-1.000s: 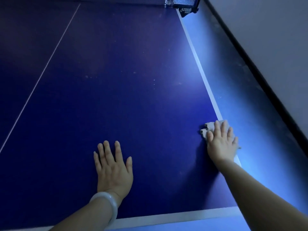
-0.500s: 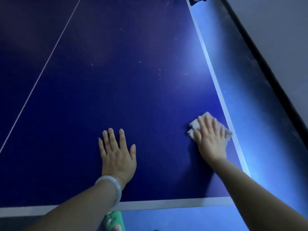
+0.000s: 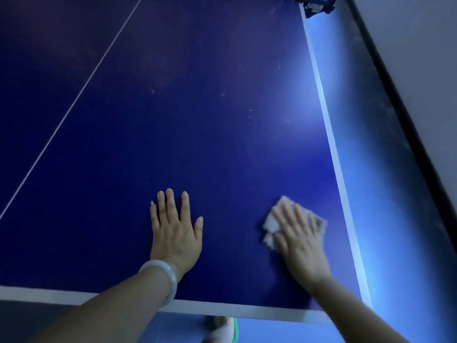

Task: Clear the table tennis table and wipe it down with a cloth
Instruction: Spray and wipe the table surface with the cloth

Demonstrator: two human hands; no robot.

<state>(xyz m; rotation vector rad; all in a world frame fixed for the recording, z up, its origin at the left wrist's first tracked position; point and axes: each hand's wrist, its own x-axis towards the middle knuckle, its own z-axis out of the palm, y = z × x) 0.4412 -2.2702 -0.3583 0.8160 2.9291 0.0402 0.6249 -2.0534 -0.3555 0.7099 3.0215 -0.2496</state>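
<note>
Since a second ago the cloth (image 3: 272, 222) has slid inward off the side line, so now the left hand (image 3: 176, 233) lies flat, fingers straight, bracing, while at its three o'clock the right hand (image 3: 300, 240) presses the cloth flat, unwiped table (image 3: 197, 120) toward twelve.

Your right hand (image 3: 300, 237) is motion-blurred and covers most of the cloth (image 3: 273, 222), so its folds cannot be read. The net clamp (image 3: 317, 6) is cut off at the top edge. Your foot (image 3: 221, 329) shows only partly below the table (image 3: 197, 120) edge.
</note>
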